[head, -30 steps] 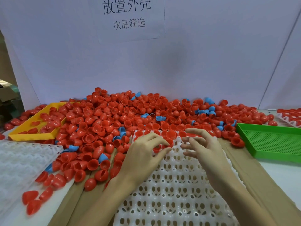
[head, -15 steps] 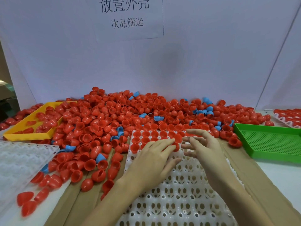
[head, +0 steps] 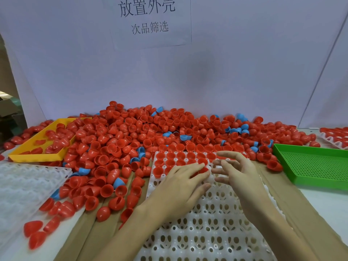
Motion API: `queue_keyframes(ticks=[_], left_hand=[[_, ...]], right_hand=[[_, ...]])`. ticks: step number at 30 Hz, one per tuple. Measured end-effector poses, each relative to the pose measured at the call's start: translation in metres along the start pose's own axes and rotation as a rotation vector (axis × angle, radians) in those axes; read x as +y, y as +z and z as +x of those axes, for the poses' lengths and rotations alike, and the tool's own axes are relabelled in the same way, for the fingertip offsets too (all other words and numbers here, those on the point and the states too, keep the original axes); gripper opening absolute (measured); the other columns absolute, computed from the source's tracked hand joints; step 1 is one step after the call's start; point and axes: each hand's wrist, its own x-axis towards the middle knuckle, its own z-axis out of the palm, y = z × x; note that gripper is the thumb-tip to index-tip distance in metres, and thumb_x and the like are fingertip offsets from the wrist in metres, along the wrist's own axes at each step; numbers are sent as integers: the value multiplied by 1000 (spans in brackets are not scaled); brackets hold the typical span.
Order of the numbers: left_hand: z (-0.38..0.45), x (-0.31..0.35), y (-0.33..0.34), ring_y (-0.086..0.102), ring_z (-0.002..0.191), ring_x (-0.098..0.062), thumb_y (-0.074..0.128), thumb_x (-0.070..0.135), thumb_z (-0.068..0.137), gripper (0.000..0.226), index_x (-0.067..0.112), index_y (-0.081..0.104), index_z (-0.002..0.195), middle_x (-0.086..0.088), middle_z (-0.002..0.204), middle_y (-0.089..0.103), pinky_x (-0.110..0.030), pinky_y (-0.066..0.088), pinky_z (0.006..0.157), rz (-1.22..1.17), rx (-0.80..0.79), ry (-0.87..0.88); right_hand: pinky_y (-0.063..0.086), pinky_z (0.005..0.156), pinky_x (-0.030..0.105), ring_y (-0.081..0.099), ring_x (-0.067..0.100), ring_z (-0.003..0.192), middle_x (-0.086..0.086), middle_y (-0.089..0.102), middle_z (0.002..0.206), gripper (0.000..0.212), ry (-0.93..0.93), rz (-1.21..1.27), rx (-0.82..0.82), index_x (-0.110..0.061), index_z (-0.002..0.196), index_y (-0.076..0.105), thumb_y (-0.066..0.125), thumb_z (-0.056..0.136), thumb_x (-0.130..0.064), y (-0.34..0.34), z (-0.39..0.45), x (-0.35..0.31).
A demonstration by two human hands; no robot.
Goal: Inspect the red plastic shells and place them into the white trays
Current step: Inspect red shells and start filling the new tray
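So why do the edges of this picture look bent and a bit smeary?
Head view: the wide lens bows the white backdrop and stretches the corners; the white tray swells toward the bottom. The left tray and the loose shells by it are smeared, likely motion blur. Lighting is soft and even, with one faint shadow on the backdrop; the sign reads sharply.

Factory sorting bench: shell pile (head: pixel 150 140), trays (head: pixel 207 232)

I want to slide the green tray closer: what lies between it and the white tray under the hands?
In the head view, bare brown cardboard separates the green tray from the white tray; one red shell sits at the far end.
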Motion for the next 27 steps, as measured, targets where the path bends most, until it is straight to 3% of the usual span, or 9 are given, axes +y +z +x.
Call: queue_keyframes(ticks=[4,8,10,12,16,21,27], left_hand=[[-1,1,-6,22,153,1,23,57,111,57,32,40,159,15,166,33,-16,5,120,-50,39,-24],[-3,-20,-27,40,138,4,32,50,109,48,30,57,144,16,149,51,-25,26,118,-96,181,-181],[-9,-44,-39,49,130,-3,44,36,109,35,24,64,135,11,140,57,-26,33,113,-3,286,-289],[-20,-71,-50,52,129,-15,53,22,106,29,17,68,131,2,138,59,-35,39,111,133,346,-435],[-46,-116,-62,52,127,-36,63,-4,91,36,7,71,125,-15,135,62,-49,43,105,241,380,-703],[-53,-135,-59,53,117,-36,66,-11,87,41,7,72,123,-12,122,68,-48,42,99,246,374,-717],[-48,-119,-61,61,112,-29,81,12,88,41,16,69,127,-3,115,72,-46,35,105,253,509,-596]], right_hand=[[59,63,21,78,13,87,4,77,103,20,-1,6,5,-23,113,70,56,107,-12,0,0,1],[59,63,21,77,13,87,4,77,105,20,14,-8,7,-24,112,71,55,108,-12,0,0,0],[59,62,21,76,13,87,4,77,105,21,23,-5,1,-24,112,71,54,108,-12,0,0,0],[59,63,21,76,13,86,3,77,105,21,26,-13,1,-24,112,71,54,108,-12,0,0,0],[59,63,23,77,12,86,3,77,104,22,20,-25,3,-24,110,71,53,108,-12,0,-1,-1],[59,62,22,77,14,85,3,77,103,24,15,-28,-1,-23,107,73,52,108,-11,0,-1,-2],[58,64,24,77,16,85,2,78,99,26,13,-27,-6,-21,106,74,52,108,-9,0,-1,-3]])
